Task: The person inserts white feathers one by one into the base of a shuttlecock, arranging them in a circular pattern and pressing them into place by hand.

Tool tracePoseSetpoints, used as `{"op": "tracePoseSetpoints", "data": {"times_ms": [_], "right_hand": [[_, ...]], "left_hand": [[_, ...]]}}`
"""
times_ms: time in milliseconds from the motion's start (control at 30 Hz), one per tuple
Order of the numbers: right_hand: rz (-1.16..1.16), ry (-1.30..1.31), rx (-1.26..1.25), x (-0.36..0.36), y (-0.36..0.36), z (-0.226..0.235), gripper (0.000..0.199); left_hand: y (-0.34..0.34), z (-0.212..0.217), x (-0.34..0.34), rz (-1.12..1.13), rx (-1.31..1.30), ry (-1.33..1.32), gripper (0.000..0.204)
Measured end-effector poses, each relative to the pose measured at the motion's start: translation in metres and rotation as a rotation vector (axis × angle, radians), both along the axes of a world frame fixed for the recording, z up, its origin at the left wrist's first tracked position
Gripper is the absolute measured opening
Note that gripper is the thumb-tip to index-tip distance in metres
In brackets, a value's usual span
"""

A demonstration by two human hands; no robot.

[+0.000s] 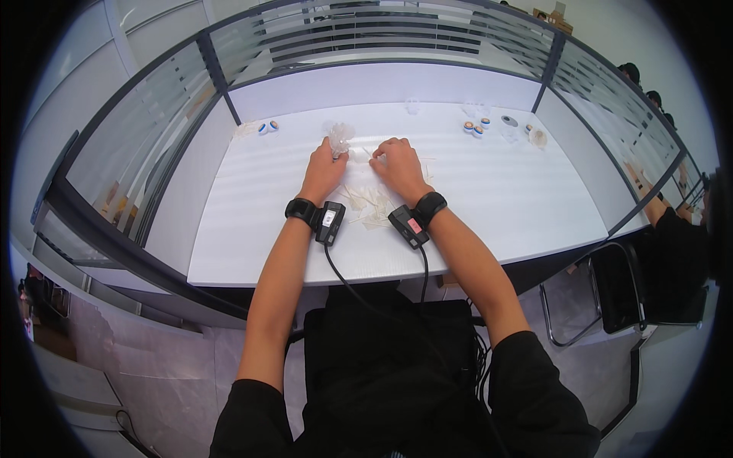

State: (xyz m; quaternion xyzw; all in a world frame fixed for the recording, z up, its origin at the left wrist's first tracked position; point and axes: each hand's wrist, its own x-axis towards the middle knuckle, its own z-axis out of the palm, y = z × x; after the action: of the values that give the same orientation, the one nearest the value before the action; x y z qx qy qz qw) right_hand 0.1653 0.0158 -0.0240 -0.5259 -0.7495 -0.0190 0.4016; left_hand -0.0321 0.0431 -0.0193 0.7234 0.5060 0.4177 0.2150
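Note:
My left hand (327, 165) is closed around the lower part of a translucent whitish bundle (340, 134) with ruffled, petal-like edges. To its right, my right hand (400, 166) has thumb and fingertips pinched together; whatever is between them is too small to name. Between the two hands lies a small whitish piece (357, 155), hard to make out against the white table (267, 229). Nearer to me, below the hands, thin pale yellowish strips (371, 204) are scattered loosely.
Small white, blue and orange round pieces (477, 128) stand at the back right, near a grey oval (509, 120) and a cream ruffled disc (537, 139). Similar round pieces (268, 127) sit back left. Partitions (382, 88) enclose the desk. Cables hang from both wrist boxes (330, 221).

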Motion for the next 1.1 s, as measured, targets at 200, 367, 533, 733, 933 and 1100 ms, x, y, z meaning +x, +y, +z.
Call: {"op": "tracePoseSetpoints", "data": {"times_ms": [200, 367, 533, 733, 933, 1100], "right_hand": [[0.038, 0.000, -0.020, -0.004, 0.002, 0.002, 0.008], [0.021, -0.021, -0.048, -0.005, 0.003, 0.000, 0.007], [0.022, -0.023, -0.040, -0.006, 0.003, -0.003, 0.007], [0.011, -0.036, -0.035, -0.006, 0.005, -0.003, 0.008], [0.038, -0.022, -0.021, -0.006, 0.005, -0.003, 0.008], [0.057, -0.019, -0.004, -0.005, 0.002, -0.001, 0.008]], "left_hand": [[0.002, -0.003, -0.004, -0.016, 0.052, -0.007, 0.042], [-0.001, 0.001, -0.003, -0.014, 0.053, 0.017, 0.042], [-0.008, 0.007, -0.002, -0.111, 0.004, -0.029, 0.040], [-0.013, 0.011, 0.000, -0.192, 0.076, 0.036, 0.037], [-0.011, 0.009, 0.000, -0.181, 0.058, 0.035, 0.026], [-0.010, 0.009, -0.001, -0.203, 0.088, 0.017, 0.024]]}}
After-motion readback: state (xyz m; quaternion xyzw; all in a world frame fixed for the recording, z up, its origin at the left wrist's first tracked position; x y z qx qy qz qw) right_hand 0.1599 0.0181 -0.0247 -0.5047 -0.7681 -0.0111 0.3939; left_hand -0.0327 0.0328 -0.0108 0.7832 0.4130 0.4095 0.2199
